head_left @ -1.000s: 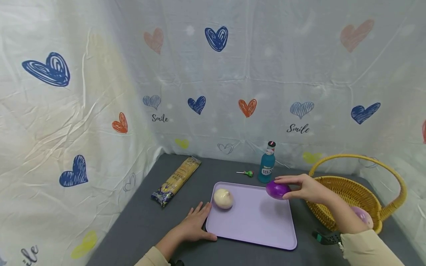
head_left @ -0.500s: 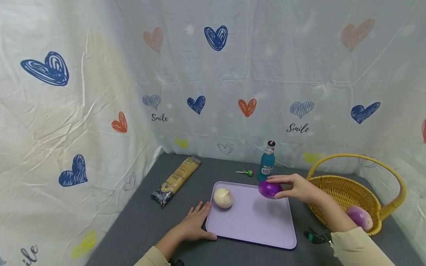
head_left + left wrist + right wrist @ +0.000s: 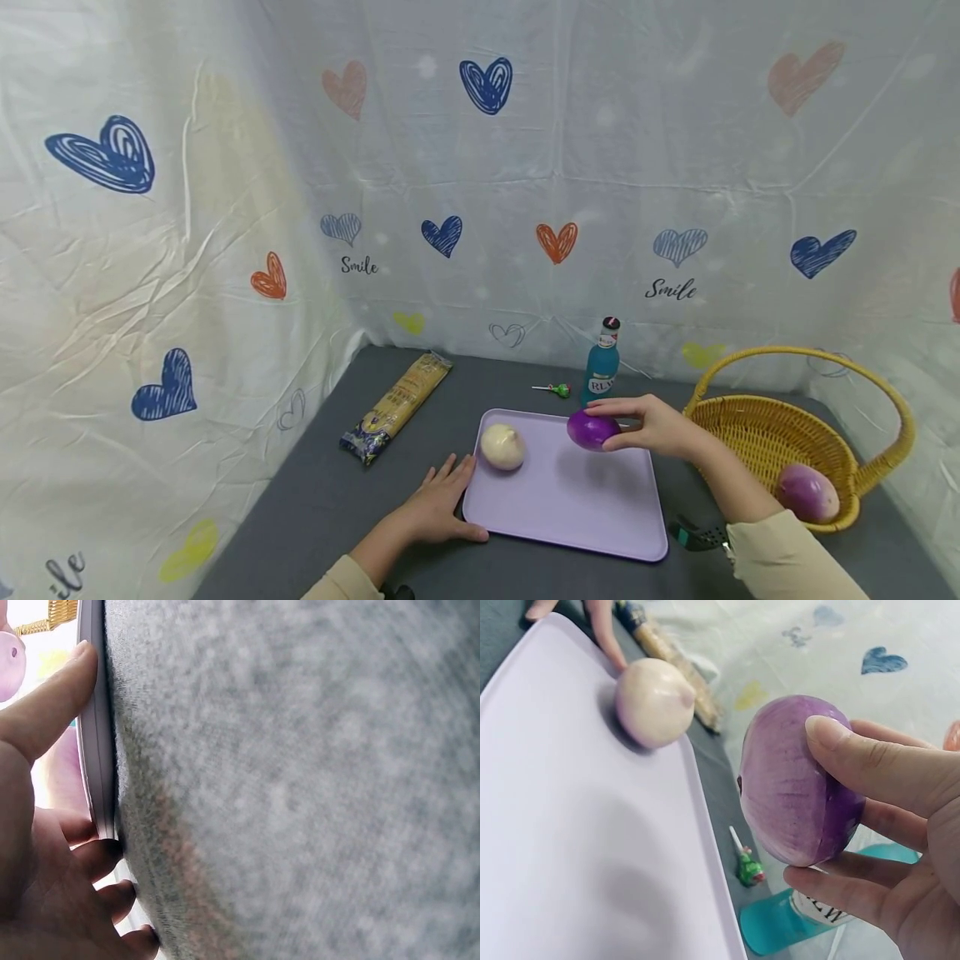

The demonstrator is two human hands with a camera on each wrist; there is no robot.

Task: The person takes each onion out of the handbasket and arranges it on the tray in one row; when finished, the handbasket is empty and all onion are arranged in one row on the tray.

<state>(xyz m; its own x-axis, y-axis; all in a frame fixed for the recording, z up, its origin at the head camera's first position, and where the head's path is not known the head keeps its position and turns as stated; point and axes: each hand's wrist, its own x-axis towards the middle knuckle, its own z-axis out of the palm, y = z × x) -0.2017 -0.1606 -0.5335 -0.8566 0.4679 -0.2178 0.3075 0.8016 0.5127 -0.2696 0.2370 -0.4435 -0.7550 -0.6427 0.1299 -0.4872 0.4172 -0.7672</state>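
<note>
My right hand (image 3: 656, 426) pinches a purple onion (image 3: 592, 430) between thumb and fingers, holding it above the far right part of a lilac tray (image 3: 570, 508). In the right wrist view the onion (image 3: 799, 784) shows a paler, streaked side and a deep purple side. A whitish onion (image 3: 502, 447) rests on the tray near its left edge. My left hand (image 3: 441, 505) lies spread at the tray's left side, fingers and thumb touching its rim; the left wrist view shows the thumb (image 3: 71, 679) along that rim.
At the right stands a yellow wicker basket (image 3: 738, 421) with a tall handle and a purple-and-white onion (image 3: 808, 492) inside. Behind the tray are a blue bottle (image 3: 602, 367) and a green lollipop (image 3: 558, 389). A yellow noodle packet (image 3: 397, 406) lies at the left; patterned curtains surround the table.
My right hand has carried the purple onion leftward over the tray. The onion in the basket has come into fuller view. My left hand has stayed at the tray's edge.
</note>
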